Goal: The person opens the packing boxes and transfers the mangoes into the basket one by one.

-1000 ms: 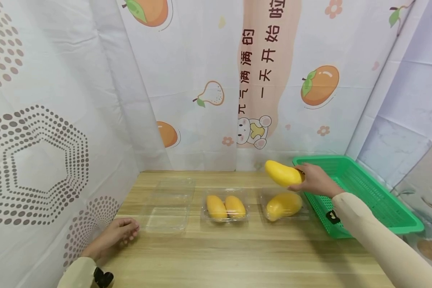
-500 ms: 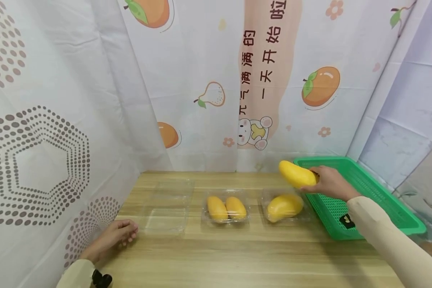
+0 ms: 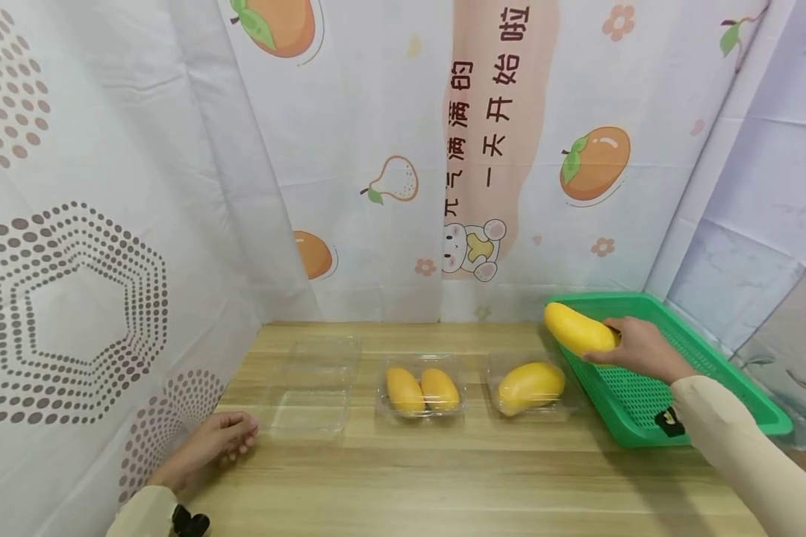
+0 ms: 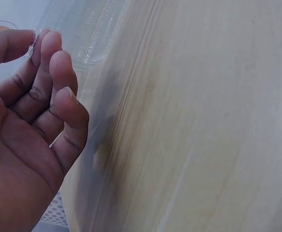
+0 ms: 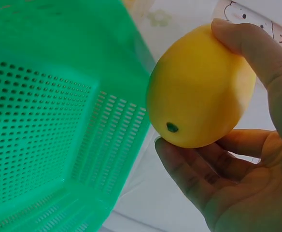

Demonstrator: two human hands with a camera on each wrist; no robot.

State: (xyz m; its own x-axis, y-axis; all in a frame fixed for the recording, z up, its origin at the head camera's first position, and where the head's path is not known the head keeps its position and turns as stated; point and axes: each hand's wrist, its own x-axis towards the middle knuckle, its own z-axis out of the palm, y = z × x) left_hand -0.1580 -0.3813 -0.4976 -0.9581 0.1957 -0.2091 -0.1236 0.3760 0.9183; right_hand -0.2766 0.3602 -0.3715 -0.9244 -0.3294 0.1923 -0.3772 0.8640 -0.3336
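My right hand point(image 3: 645, 349) grips a long yellow mango point(image 3: 578, 330) over the left rim of a green plastic basket point(image 3: 708, 365). In the right wrist view the mango point(image 5: 199, 89) shows its dark stem spot, with thumb on one side and fingers underneath. One big mango point(image 3: 529, 388) lies in a clear plastic box to the basket's left. Two smaller mangoes point(image 3: 422, 391) sit side by side in the middle clear box point(image 3: 457, 365). My left hand point(image 3: 208, 446) rests loosely, holding nothing, beside a clear box point(image 3: 309, 410) at the left. Its fingers point(image 4: 63, 67) are slightly bent.
The boxes stand in a row on a wooden table point(image 3: 403, 477). A printed curtain point(image 3: 376, 112) rises along the table's back edge, and another point(image 3: 94, 224) hangs at the left side.
My right hand has moved right with the mango, from above the right-hand clear box to the basket's edge. My left hand has stayed put.
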